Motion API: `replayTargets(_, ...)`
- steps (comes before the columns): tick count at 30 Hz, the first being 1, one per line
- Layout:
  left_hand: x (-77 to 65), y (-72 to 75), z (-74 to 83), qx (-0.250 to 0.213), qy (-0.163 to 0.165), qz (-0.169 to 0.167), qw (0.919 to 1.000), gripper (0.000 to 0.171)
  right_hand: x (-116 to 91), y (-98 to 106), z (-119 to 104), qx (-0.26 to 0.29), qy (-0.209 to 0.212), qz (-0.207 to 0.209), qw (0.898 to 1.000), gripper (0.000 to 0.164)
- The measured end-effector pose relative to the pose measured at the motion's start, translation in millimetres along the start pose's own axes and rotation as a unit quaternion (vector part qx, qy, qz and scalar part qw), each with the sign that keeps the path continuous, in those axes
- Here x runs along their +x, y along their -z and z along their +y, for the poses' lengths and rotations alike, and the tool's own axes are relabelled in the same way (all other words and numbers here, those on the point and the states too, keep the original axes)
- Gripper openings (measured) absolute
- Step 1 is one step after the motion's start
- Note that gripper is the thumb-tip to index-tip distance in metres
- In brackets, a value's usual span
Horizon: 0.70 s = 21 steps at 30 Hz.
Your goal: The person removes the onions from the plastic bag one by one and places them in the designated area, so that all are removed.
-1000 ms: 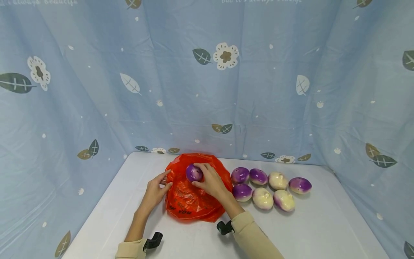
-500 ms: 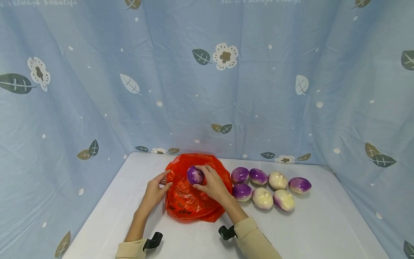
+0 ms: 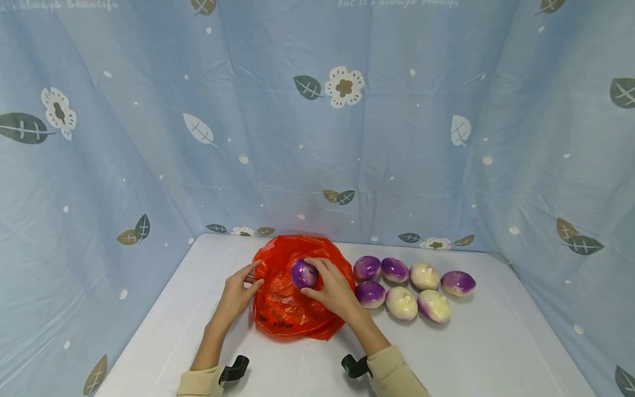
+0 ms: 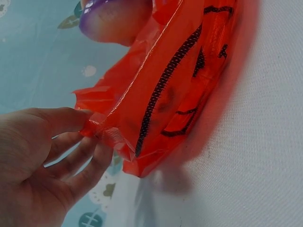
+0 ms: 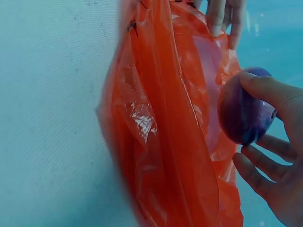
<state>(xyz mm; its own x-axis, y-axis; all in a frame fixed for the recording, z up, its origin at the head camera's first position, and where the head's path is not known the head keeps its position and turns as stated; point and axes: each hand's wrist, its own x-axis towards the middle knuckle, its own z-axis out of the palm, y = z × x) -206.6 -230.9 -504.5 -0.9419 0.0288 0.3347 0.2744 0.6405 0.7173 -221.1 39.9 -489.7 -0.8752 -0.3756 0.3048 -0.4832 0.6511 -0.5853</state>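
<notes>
A red plastic bag [image 3: 285, 300] with black print lies on the table, its mouth spread wide and facing up. My left hand [image 3: 238, 295] pinches the bag's left rim between thumb and fingers; in the left wrist view the plastic edge [image 4: 99, 123] bunches at the fingertips. Over the bag's mouth, my right hand [image 3: 329, 286] grips a glossy purple-and-white turnip [image 3: 305, 273]. In the right wrist view the thumb lies on one side of this turnip [image 5: 241, 109], with fingertips at the other. What lies inside the bag is hidden.
Several more turnips sit in a loose group right of the bag, some purple side up like the rightmost turnip [image 3: 458, 283], others pale side up like the front turnip [image 3: 402, 304]. The white table [image 3: 496, 342] ends at a blue patterned curtain [image 3: 397, 138] behind and at both sides.
My right hand has shifted slightly right and nearer to me, carrying the turnip with it. The left hand stays at the bag's rim.
</notes>
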Motion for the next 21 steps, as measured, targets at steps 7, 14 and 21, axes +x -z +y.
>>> replayTargets(7, -0.1, 0.6, 1.0, 0.000, 0.000, 0.001, 1.0000, 0.052, -9, 4, 2, 0.002, 0.002, 0.003, 1.000, 0.068)
replayTargets(14, -0.4, 0.0, 0.7, 0.003, 0.005, -0.002, 1.0000, 0.052, -18, 7, 2, 0.001, -0.005, -0.005, 1.000, 0.069)
replayTargets(21, -0.4, -0.4, 1.2, 0.002, 0.010, -0.008, 0.9999, 0.052, -28, 12, 4, 0.001, -0.001, 0.001, 1.000, 0.069)
